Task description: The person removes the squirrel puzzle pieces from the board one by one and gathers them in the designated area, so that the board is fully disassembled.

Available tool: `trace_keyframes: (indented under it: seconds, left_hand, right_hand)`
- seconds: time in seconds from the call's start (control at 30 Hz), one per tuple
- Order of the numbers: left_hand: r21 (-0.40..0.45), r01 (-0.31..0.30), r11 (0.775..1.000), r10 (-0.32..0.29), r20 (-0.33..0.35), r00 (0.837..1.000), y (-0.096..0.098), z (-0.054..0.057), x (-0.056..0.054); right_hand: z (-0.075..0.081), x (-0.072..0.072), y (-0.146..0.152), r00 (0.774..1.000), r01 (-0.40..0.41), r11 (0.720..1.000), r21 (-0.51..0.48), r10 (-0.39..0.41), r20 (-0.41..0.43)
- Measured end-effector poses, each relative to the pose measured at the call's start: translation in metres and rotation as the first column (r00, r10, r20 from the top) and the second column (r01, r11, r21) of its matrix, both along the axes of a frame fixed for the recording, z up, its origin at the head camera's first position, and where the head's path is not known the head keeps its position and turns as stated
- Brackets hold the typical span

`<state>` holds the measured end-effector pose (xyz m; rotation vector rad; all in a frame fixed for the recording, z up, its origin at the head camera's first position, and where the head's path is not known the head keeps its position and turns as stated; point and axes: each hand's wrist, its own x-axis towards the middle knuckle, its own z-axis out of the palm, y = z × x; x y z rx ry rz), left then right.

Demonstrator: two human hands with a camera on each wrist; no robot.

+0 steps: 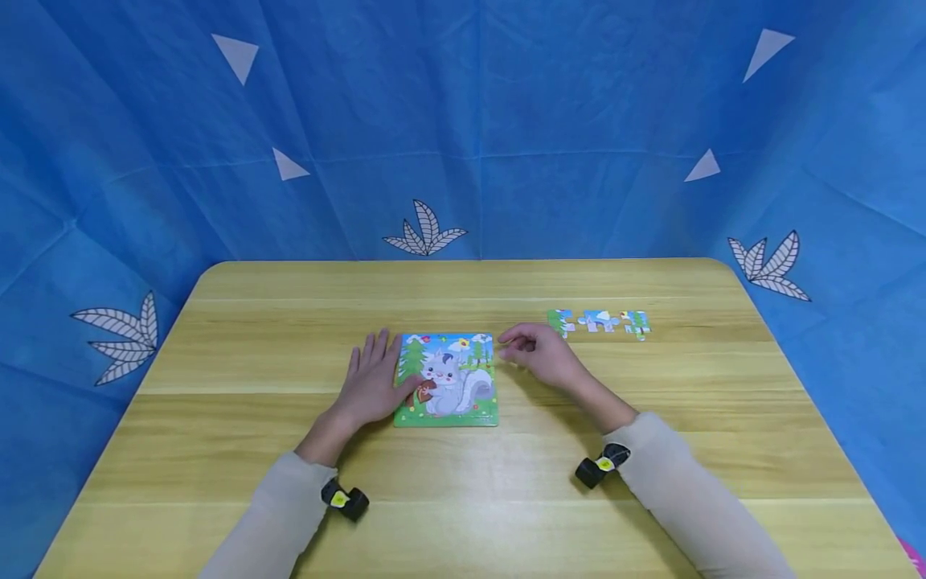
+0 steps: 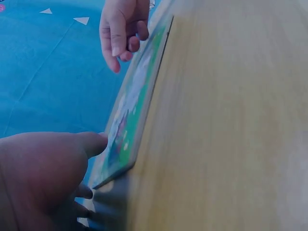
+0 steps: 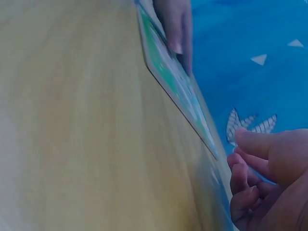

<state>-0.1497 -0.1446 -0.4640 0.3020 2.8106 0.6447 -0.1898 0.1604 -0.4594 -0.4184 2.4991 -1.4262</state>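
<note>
A square jigsaw puzzle (image 1: pixel 452 406) with a grey squirrel holding an acorn lies flat on the wooden table. At its left edge rests my left hand (image 1: pixel 370 390), fingers straight and spread, with the thumb (image 2: pixel 94 143) reaching over the picture. Just off the upper right corner of the puzzle is my right hand (image 1: pixel 544 354), its fingers loosely bent. The right wrist view shows the thumb (image 3: pixel 252 142) and index finger apart from the puzzle board (image 3: pixel 180 98), with nothing seen between them.
Loose puzzle pieces (image 1: pixel 599 321) lie in a short row behind and right of my right hand. The wooden table (image 1: pixel 463 498) ends at a blue cloth backdrop (image 1: pixel 463 121) with white triangles and leaf prints. Each wrist carries a small black camera (image 1: pixel 593 470).
</note>
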Motion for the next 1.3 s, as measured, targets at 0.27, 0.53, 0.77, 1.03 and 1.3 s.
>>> trace_keyframes:
  seconds: [0.27, 0.53, 0.77, 1.03, 1.3]
  left_hand:
    - [0.047, 0.047, 0.998, -0.044, -0.071, 0.997, 0.016, 0.005, 0.0]
    - [-0.012, 0.222, 0.975, -0.222, -0.081, 0.972, 0.034, 0.003, 0.004]
    - [-0.058, 0.275, 0.96, -0.277, -0.048, 0.96, 0.043, -0.001, 0.009]
    - [-0.082, 0.266, 0.96, -0.268, -0.014, 0.963, 0.044, -0.014, 0.009]
    - [-0.105, 0.263, 0.959, -0.266, -0.015, 0.964, 0.045, -0.018, 0.008]
  right_hand:
    - [-0.006, 0.006, -0.016, 1.0, -0.029, 1.0, 0.006, 0.029, 0.007]
    - [-0.004, 0.01, -0.027, 0.998, -0.058, 0.996, 0.066, 0.06, -0.031]
    - [-0.006, 0.009, -0.028, 0.998, -0.032, 0.99, 0.134, 0.039, -0.05]
    - [-0.004, 0.01, -0.029, 0.998, -0.025, 0.985, 0.173, 0.034, -0.05]
    - [-0.002, 0.012, -0.031, 0.997, -0.027, 0.977, 0.21, 0.041, -0.064]
